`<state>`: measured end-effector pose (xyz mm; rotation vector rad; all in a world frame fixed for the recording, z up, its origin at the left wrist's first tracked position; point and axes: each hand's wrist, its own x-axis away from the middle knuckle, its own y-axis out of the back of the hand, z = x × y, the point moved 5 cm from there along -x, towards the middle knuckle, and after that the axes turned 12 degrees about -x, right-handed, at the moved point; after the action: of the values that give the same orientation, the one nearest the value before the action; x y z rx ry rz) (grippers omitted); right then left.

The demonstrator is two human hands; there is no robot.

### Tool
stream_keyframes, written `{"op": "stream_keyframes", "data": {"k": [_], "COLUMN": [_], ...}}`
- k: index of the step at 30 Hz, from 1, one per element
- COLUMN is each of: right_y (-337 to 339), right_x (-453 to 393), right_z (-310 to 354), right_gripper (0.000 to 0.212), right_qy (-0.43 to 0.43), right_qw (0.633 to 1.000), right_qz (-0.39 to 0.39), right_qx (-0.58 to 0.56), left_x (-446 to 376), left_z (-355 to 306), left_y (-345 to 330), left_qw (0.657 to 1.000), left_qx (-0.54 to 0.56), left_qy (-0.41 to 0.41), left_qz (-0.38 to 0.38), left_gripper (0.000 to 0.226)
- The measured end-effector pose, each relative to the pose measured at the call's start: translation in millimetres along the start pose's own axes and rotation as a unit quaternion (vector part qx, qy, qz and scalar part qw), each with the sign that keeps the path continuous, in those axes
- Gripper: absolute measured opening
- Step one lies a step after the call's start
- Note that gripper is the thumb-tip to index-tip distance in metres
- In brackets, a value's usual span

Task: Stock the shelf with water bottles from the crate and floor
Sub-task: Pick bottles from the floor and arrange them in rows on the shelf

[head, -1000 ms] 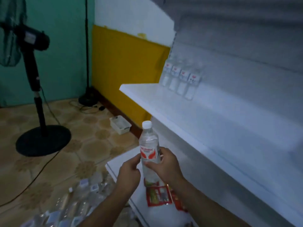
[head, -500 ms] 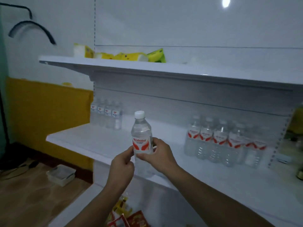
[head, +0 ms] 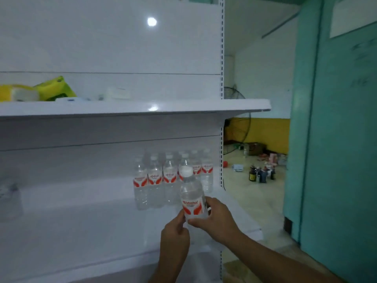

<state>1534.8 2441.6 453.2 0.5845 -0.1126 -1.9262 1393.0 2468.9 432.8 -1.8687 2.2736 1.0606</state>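
Far left on the middle shelf (head: 71,221): a blurred lone bottle (head: 10,199) at the frame's edge, where half a second ago a row of four stood further in. Above, on the upper shelf (head: 122,109), yellow and green packets (head: 40,91), now pushed toward the left rim of the view instead of sitting mid-frame. View swung rightward since the earlier picture, so the yellow wall and floor tray at left gone from sight.

Centre: cluster of stocked bottles (head: 173,176) standing upright at the back right of the middle shelf, red-and-white labels facing out, now directly behind the held one rather than off to its right.

Just in front of that cluster: water bottle (head: 191,199), upright, white cap up, raised over the near right part of the middle shelf. Left hand (head: 175,231) pinching its lower left side with thumb and fingers curled; right hand (head: 216,217) wrapped round its lower right, fingers curled behind the label. Same two-handed grip as before.

Right: teal door (head: 336,139), newly in sight, and beyond the shelf post a tiled floor with small dark bottles (head: 261,174).
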Motion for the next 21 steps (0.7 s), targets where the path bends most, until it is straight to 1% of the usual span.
{"op": "stream_keyframes", "data": {"k": [2,4,7,10,11,12,14,15,18,19,21], "right_y": [18,31,42,45,46,45,42,40,34,31,26], "right_x": [2,-1,-15,-34,-42,-51,-70,-81,-117,-129,-149], "right_z": [-15,-26,-40,-52,-57,-62,-70,-74,-86,-91,-100], "right_gripper": [0.053,0.051,0.051,0.047,0.046,0.044,0.042,0.042,0.044,0.044,0.044], "right_qy": [-0.014,-0.019,-0.020,-0.024,-0.025,-0.028,-0.040,-0.044,-0.044,-0.045,-0.047], "right_qw": [1.000,0.999,0.999,0.999,0.999,0.998,0.997,0.997,0.996,0.996,0.995], "right_qz": [-0.014,-0.029,-0.043,-0.044,-0.047,-0.051,-0.058,-0.063,-0.078,-0.081,-0.085], "right_qx": [0.009,0.012,0.014,0.006,-0.002,-0.007,-0.014,-0.016,-0.010,-0.008,-0.008], "left_x": [-7,-15,-27,-43,-48,-53,-62,-65,-66,-66,-66], "left_z": [-1,-3,-9,-8,-4,3,16,24,43,49,60], "left_y": [-24,-41,-56,-66,-70,-75,-84,-89,-102,-106,-112], "left_qw": [0.999,0.999,0.998,0.996,0.995,0.994,0.988,0.982,0.946,0.932,0.912], "left_qx": [-0.015,-0.024,-0.036,-0.050,-0.056,-0.059,-0.088,-0.119,-0.235,-0.271,-0.317], "left_qy": [-0.024,-0.024,-0.043,-0.056,-0.053,-0.032,-0.014,-0.022,-0.023,-0.031,-0.042], "left_qz": [0.020,0.032,0.035,0.057,0.066,0.087,0.127,0.148,0.221,0.240,0.257], "left_gripper": [0.066,0.063,0.057,0.048,0.045,0.047,0.062,0.068,0.076,0.083,0.109]}}
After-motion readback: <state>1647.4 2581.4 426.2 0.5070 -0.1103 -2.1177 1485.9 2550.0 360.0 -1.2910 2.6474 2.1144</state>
